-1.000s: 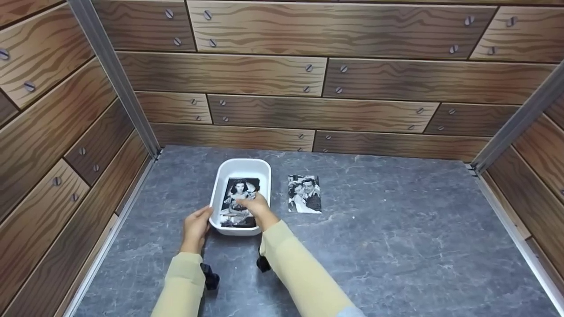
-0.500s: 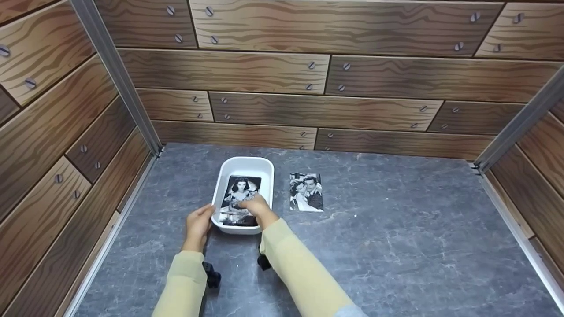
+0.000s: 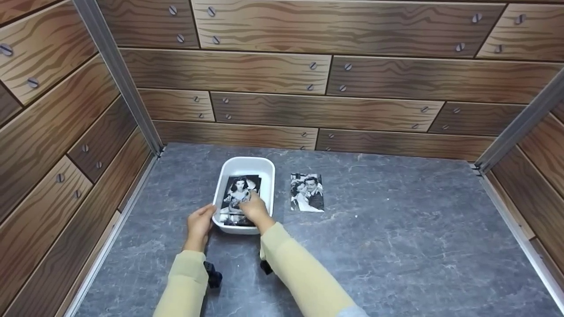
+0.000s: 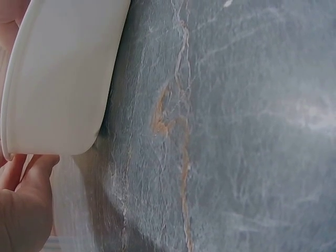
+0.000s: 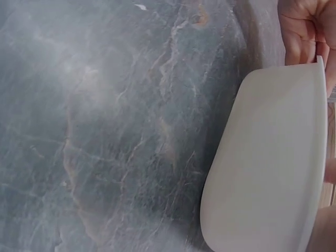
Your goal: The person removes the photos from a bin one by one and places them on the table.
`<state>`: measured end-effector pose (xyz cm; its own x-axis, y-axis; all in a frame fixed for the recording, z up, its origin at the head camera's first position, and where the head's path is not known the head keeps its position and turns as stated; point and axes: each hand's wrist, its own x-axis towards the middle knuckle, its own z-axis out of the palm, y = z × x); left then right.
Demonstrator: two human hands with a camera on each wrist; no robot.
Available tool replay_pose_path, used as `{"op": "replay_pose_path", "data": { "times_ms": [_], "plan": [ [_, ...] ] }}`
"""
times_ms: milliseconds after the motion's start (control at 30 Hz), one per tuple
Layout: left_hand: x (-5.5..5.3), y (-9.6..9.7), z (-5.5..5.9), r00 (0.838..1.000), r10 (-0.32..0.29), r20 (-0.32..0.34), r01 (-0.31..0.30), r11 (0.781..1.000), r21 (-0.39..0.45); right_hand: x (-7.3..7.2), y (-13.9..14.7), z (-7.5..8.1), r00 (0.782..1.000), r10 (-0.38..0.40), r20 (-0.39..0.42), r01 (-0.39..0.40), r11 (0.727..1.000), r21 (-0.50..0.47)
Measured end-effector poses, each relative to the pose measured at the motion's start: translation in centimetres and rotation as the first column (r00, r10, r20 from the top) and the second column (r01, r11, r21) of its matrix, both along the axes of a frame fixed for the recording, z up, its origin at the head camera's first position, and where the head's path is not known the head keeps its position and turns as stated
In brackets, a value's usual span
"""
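In the head view a white rectangular tub (image 3: 268, 169) stands on the grey marbled surface. Inside lies a black-and-white photo of a woman (image 3: 238, 185), overlapping another dark photo (image 3: 235, 220) at the near end. My left hand (image 3: 200, 224) grips the tub's near left side, thumb at the rim; the left wrist view shows its fingers (image 4: 39, 178) against the wall. My right hand (image 3: 255, 209) reaches into the tub over the near right rim, thumb and index finger spread and touching the woman's photo. Its other fingers are hidden. In the right wrist view the tub wall (image 5: 268, 157) covers most of this hand.
Right of the tub, a black-and-white photo of a couple (image 3: 307, 193) lies flat on the grey surface (image 3: 396, 246). Wood-patterned walls (image 3: 308, 110) with metal corner posts (image 3: 125, 79) enclose the back and sides.
My right hand has shifted slightly within the tub, its index finger now stretched further forward over the photo. The woman's photo has slid slightly left. My left hand keeps its grip.
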<state>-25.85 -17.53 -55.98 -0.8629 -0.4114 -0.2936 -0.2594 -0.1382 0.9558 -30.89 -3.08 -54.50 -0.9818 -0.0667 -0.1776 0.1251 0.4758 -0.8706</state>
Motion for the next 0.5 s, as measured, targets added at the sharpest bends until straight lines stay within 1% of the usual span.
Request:
{"op": "replay_pose_path", "data": {
  "times_ms": [33,67,100,133,200,267,300,333,433,500],
  "plan": [
    [0.0,0.0,0.0,1.0,0.001,0.001,-0.001,1.0,-0.002,-0.3,0.0,-0.5,1.0,-0.027,-0.008,0.027,1.0,-0.002],
    [0.0,0.0,0.0,1.0,0.004,0.003,-0.004,1.0,-0.004,-0.5,0.0,-1.0,0.998,-0.055,-0.04,0.056,0.998,0.006],
    [0.0,0.0,0.1,1.0,0.005,0.005,-0.005,1.0,-0.004,-1.4,0.0,-2.9,0.991,-0.08,-0.111,0.078,0.997,-0.025],
    [0.0,0.0,0.1,1.0,0.005,0.009,-0.005,1.0,-0.005,-1.8,0.1,-3.6,0.985,-0.108,-0.136,0.103,0.994,-0.037],
    [0.0,0.0,0.2,1.0,0.001,0.018,-0.001,1.0,-0.007,-2.4,0.2,-4.5,0.974,-0.154,-0.167,0.143,0.987,-0.076],
    [0.0,0.1,0.2,1.0,-0.004,0.023,0.004,1.0,-0.002,-2.1,0.3,-4.1,0.969,-0.189,-0.16,0.17,0.977,-0.127],
    [0.0,0.1,0.2,1.0,-0.007,0.024,0.007,1.0,-0.003,-2.2,0.3,-4.0,0.97,-0.2,-0.14,0.178,0.971,-0.159],
    [0.1,0.1,0.2,1.0,-0.008,0.025,0.008,1.0,-0.003,-1.4,0.3,-2.3,0.973,-0.212,-0.087,0.198,0.969,-0.15],
    [0.1,0.2,0.2,1.0,-0.002,0.016,0.002,1.0,0.002,-0.3,0.3,-0.7,0.968,-0.236,-0.083,0.222,0.964,-0.143],
    [0.1,0.3,0.2,1.0,0.001,0.006,-0.001,1.0,0.004,0.1,0.2,0.0,0.964,-0.243,-0.108,0.23,0.966,-0.118]
  ]
}}
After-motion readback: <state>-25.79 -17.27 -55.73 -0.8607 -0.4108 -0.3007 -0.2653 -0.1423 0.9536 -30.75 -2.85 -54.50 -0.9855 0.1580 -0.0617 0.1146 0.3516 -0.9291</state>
